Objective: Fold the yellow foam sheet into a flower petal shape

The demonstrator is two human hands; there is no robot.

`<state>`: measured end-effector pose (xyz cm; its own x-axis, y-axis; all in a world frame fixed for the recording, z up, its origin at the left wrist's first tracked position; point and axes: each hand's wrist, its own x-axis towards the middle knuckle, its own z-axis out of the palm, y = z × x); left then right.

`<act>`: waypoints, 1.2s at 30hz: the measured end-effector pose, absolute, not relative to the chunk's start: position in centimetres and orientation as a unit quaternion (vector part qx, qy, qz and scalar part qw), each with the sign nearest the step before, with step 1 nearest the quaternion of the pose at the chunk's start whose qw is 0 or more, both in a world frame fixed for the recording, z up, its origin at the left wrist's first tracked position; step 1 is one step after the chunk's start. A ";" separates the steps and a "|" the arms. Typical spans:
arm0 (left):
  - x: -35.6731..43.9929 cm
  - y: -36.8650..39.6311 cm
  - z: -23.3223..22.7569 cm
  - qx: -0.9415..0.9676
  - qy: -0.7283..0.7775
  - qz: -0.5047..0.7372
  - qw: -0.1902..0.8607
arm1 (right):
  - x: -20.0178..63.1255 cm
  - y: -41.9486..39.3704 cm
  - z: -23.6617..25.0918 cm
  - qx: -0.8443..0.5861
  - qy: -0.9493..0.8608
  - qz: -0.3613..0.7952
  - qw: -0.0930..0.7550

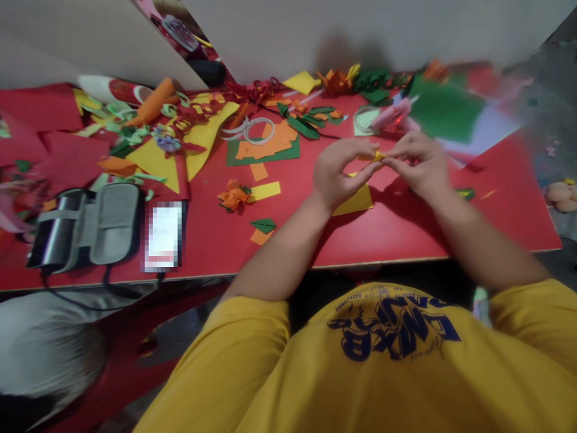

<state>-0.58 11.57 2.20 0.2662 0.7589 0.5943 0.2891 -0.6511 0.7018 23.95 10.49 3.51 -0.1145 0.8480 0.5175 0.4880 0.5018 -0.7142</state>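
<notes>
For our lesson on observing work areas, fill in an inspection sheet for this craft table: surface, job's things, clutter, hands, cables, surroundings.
Surface: red table, largely covered in paper.
Job's things: small yellow paper piece pinched between both hands; yellow sheet beneath them.
Clutter: orange paper flower, green scrap, tape roll, grey open case, many cuttings at the back.
Hands: left hand and right hand both grip the piece.
Cables: black cable over the table edge by the case.
Surroundings: pale wall behind.

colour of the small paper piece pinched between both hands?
Yellow-orange. The small paper piece shows in the head view, between the left hand and right hand.
</notes>
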 end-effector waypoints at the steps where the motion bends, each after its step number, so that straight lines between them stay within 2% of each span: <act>1: -0.6 11.5 2.2 0.755 0.344 0.505 0.235 | 24.0 10.5 3.6 -0.464 -0.723 0.188 0.476; 8: -0.5 10.9 2.1 0.743 0.365 0.517 0.218 | 23.9 10.2 3.4 -0.474 -0.726 0.158 0.473; 20: -1.3 12.2 1.6 0.822 0.320 0.461 0.094 | 24.1 10.5 2.5 -0.457 -0.747 0.127 0.466; 30: -1.3 12.8 1.6 0.788 0.289 0.501 0.211 | 24.2 10.6 3.4 -0.422 -0.746 0.209 0.472; 36: -1.2 13.1 2.0 0.785 0.295 0.477 0.263 | 24.1 10.5 4.0 -0.426 -0.736 0.256 0.460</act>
<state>-1.22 13.15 1.99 0.3712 0.7141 0.5935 0.2120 -0.6875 0.6945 24.12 10.48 3.98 -0.2138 0.8627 0.4583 0.3914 0.5056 -0.7689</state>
